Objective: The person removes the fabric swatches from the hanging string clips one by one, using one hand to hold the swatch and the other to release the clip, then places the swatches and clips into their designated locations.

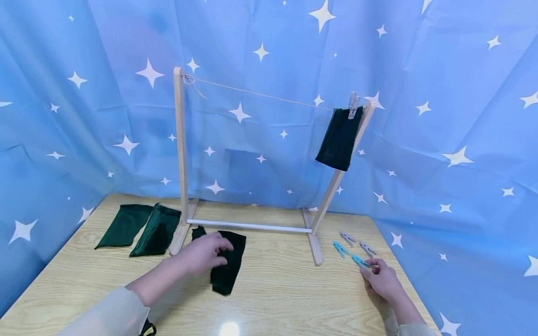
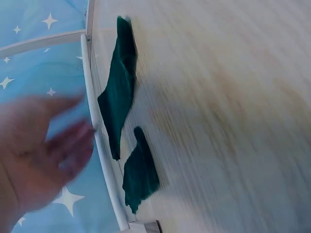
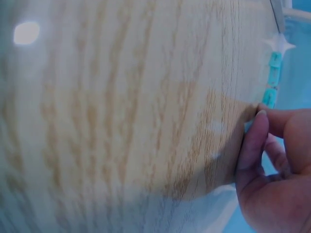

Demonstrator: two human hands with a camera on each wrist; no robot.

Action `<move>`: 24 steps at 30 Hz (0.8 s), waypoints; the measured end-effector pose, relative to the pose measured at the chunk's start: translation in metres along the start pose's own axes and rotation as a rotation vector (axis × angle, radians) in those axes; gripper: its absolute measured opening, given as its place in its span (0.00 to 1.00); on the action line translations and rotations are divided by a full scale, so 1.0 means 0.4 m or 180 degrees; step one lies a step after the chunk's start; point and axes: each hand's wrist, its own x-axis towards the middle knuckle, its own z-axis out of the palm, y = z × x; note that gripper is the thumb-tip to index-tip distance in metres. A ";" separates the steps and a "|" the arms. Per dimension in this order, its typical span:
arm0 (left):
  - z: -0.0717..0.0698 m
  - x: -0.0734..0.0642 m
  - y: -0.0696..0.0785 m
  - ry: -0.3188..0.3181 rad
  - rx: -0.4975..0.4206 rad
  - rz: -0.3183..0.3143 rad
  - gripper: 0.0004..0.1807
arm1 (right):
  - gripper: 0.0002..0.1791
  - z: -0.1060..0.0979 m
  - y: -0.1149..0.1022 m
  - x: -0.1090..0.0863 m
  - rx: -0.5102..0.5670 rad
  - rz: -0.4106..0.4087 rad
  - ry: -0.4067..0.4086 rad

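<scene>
In the head view my left hand hovers over a dark green cloth that lies flat on the table. A smaller piece of green cloth peeks out behind that hand. The left wrist view shows the left hand blurred, fingers loosely spread and holding nothing, with the larger green cloth beyond it. At the table's right side my right hand pinches the near end of a teal clothespin between thumb and fingers. Another teal clothespin and two grey clothespins lie close by.
A wooden drying frame stands at the back with a string across its top. One dark green cloth hangs at its right end under grey clothespins. Two more green cloths lie at the left. A starry blue curtain surrounds the table.
</scene>
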 end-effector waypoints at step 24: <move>0.011 -0.062 -0.018 -0.1067 -0.0763 0.0509 0.08 | 0.28 0.001 0.021 0.016 -0.0059 -0.0014 0.0000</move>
